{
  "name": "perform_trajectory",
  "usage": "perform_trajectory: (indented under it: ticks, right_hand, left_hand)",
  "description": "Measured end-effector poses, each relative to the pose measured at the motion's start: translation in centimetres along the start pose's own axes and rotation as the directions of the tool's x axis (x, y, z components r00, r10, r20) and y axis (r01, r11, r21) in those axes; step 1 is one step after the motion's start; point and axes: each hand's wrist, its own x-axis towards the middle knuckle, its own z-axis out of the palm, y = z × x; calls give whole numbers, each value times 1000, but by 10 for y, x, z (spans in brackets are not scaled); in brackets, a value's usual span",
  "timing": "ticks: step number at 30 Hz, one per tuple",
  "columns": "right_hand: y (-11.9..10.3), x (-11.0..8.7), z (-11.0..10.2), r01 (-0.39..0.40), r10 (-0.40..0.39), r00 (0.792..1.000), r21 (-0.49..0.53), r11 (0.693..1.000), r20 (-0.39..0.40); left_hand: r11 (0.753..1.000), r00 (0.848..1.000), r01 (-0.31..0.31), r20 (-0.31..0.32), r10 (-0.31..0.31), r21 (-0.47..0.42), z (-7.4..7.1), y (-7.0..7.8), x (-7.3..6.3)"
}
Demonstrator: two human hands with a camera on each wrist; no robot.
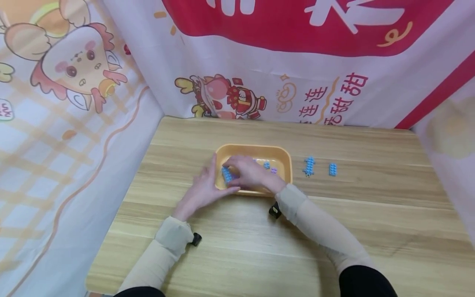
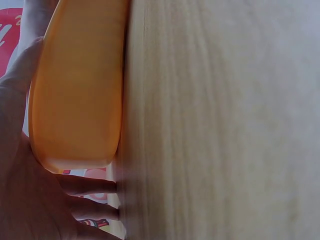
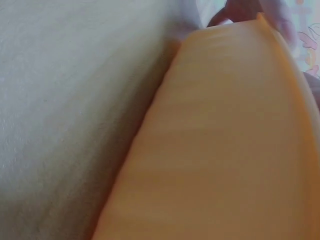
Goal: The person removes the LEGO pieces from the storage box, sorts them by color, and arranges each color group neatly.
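In the head view, a yellow-orange tray (image 1: 283, 154) holds small blue and purple toy building bricks. My right hand (image 1: 249, 171) reaches over the near rim into its left end. Its thumb and forefinger pinch a blue building brick (image 1: 226, 175) by the two ends. My left hand (image 1: 203, 189) spreads around the tray's near left corner, thumb along the near rim and fingers along the left side. The left wrist view shows those fingers (image 2: 90, 186) stretched out beside the tray wall (image 2: 80, 90). From the right wrist, mostly the tray's outer wall (image 3: 210, 135) shows; the right hand's grip is hidden.
Right of the tray on the wooden table (image 1: 230, 239) lie a blue piece with side bumps (image 1: 309, 166) and a blue rectangular brick (image 1: 332, 169). A small blue brick (image 1: 266, 165) and a purple one (image 1: 273, 170) lie inside the tray. Printed cloth (image 1: 237, 53) hangs behind the table.
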Motion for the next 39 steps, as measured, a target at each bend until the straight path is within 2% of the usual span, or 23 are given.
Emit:
perform_trajectory:
  ticks: [5, 11, 14, 18, 21, 27, 32, 39]
  right_hand:
    - [1, -5, -8, 22, -23, 998, -22, 1000, -62]
    - [7, -16, -24, -5, 9, 993, 32, 999, -120]
    - [28, -19, -25, 21, -13, 987, 50, 999, -161]
    - [34, -30, -35, 18, -6, 979, 58, 998, -204]
    - [21, -46, -50, -22, 35, 974, 59, 998, -223]
    - [30, -69, -58, -78, 94, 960, 71, 994, -264]
    - [35, -88, -62, -171, 197, 948, 125, 977, -251]
    - [47, -113, -78, -230, 264, 917, 145, 962, -299]
  left_hand:
    - [1000, 1000, -4, -2, 4, -22, 0, -1, 0]
    - [999, 1000, -19, -6, 19, -28, 1, -3, 2]
    - [999, 1000, -18, -6, 18, -33, 0, -4, 2]
    - [999, 1000, -30, -9, 29, -45, 0, -5, 3]
    - [998, 999, -38, -10, 37, -54, 1, -5, 3]
    - [998, 1000, -16, -8, 15, -58, 2, -4, 0]
    - [998, 1000, 14, 9, -14, -54, 5, -6, -3]
    - [997, 1000, 6, -11, -7, -73, 3, -3, -2]
